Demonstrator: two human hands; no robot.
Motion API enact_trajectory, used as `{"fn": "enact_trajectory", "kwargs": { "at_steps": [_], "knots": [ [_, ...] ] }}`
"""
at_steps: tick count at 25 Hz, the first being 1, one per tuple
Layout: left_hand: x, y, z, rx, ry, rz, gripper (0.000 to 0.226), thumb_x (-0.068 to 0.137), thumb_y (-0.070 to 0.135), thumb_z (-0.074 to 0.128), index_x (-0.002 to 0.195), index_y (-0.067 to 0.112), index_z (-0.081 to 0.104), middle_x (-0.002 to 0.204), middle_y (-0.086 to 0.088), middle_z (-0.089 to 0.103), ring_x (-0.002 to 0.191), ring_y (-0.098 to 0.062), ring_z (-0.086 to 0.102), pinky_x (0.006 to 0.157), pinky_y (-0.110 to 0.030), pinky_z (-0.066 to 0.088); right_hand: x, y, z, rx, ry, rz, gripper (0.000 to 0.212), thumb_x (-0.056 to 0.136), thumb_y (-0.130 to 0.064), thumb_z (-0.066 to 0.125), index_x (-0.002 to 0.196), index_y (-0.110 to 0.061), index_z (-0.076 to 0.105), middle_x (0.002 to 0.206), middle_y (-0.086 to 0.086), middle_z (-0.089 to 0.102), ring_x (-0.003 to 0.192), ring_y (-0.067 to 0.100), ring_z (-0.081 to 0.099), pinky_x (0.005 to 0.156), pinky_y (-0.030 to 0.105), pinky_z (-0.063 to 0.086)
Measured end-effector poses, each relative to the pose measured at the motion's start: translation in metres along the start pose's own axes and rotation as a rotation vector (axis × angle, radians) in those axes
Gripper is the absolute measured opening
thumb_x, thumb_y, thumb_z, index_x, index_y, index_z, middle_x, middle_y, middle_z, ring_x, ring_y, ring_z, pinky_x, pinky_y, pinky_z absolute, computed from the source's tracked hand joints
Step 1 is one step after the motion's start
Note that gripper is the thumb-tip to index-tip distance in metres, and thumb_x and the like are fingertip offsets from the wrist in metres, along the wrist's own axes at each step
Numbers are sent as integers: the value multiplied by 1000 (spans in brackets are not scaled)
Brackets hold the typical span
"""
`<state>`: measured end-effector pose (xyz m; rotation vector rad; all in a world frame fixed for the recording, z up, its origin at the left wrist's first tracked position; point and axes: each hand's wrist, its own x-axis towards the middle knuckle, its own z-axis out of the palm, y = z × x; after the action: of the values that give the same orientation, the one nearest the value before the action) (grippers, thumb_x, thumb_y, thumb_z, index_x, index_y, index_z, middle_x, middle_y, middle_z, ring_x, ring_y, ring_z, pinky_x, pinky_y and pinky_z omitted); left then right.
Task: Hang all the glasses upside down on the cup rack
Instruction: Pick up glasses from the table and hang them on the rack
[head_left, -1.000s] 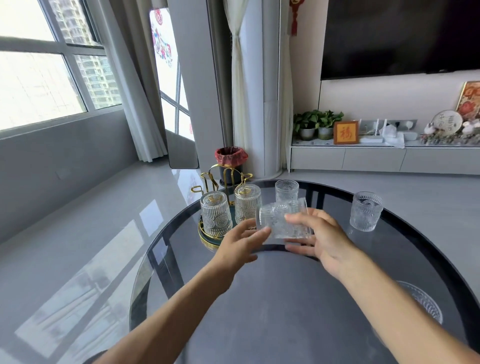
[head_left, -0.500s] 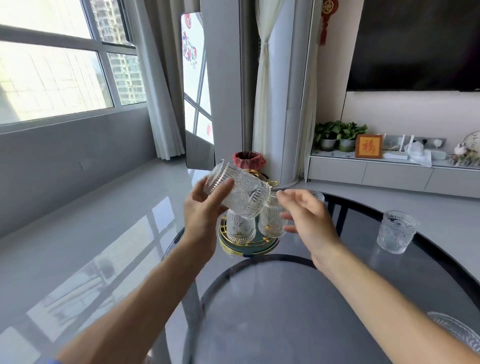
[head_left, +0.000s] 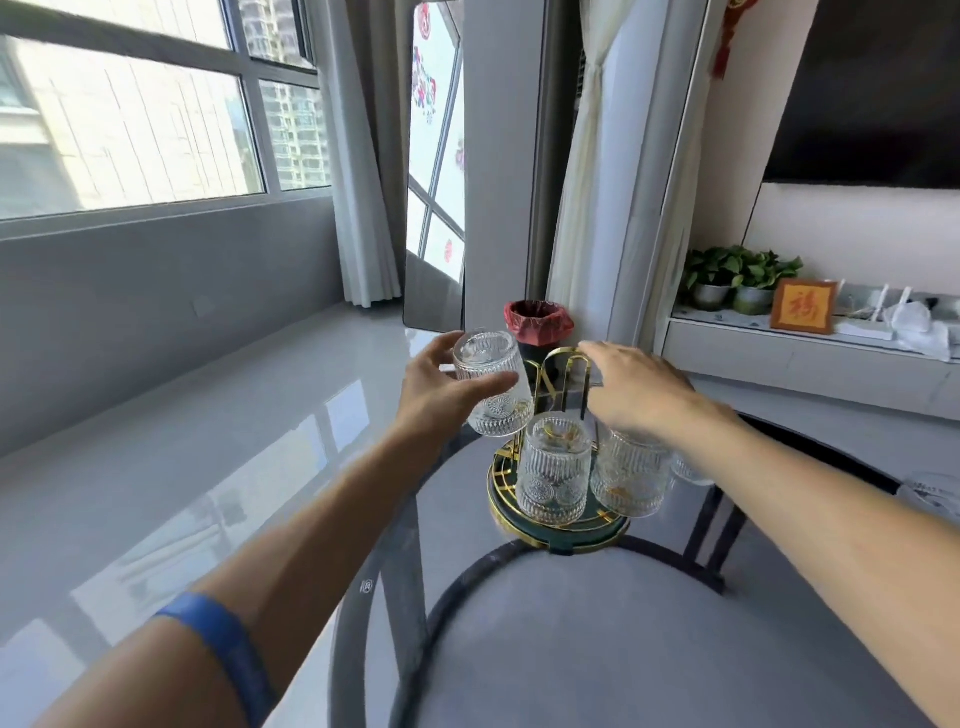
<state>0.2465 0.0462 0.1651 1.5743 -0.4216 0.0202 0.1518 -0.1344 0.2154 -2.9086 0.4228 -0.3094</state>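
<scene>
— Grey floor tiles and a round glass table (head_left: 597, 649) fill the lower view, a window being seen at the left. What is held by the hands?

— A ribbed glass (head_left: 492, 384) is gripped upside down by the left hand (head_left: 441, 395), with the thumb laid across its near side and the fingers curled behind it. It is held tilted, just left of the gold cup rack (head_left: 563, 379), above the rack's round tray (head_left: 558, 525).

— And the right hand (head_left: 639, 395)?

— Nothing is seen to be held by it. It is kept half open with the fingers loosely spread, hovering at the top loop of the rack; whether the metal is touched cannot be told.

— What is carried by the rack?

— Two glasses are hung on it, mouths down: one at the front (head_left: 555, 475) and one to its right (head_left: 631, 475), partly hidden under the right wrist. Another glass (head_left: 693, 470) is glimpsed on the table behind that arm, blurred. A blue band (head_left: 223, 644) is worn on the left forearm.
</scene>
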Motion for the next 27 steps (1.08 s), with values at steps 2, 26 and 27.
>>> {"fn": "enact_trajectory", "kwargs": {
  "at_steps": [2, 26, 27],
  "knots": [
    [3, -6, 3, 68, -47, 23, 68, 57, 17, 94, 118, 18, 63, 106, -4, 69, 70, 2, 70, 56, -9, 50, 2, 1, -1, -64, 34, -12, 46, 81, -11, 50, 126, -17, 56, 124, 12, 63, 107, 35, 60, 76, 38, 44],
    [-17, -32, 18, 340, -147, -124, 76, 66, 8, 86, 131, 22, 51, 135, -7, 59, 114, -24, 59, 98, -38, 48, -12, 17, 12, 18, -69, 19, 81, 85, -18, 51, 154, -27, 11, 165, -2, 11, 147, 28, 21, 116, 52, 20],
    [-24, -28, 18, 422, -104, -101, 87, 68, 7, 84, 142, 22, 41, 145, -9, 48, 125, -27, 51, 104, -40, 43, -21, 23, 14, 44, -35, 8, 80, 87, -22, 52, 154, -27, 10, 165, 0, 7, 149, 28, 14, 118, 51, 17]
  ]
}}
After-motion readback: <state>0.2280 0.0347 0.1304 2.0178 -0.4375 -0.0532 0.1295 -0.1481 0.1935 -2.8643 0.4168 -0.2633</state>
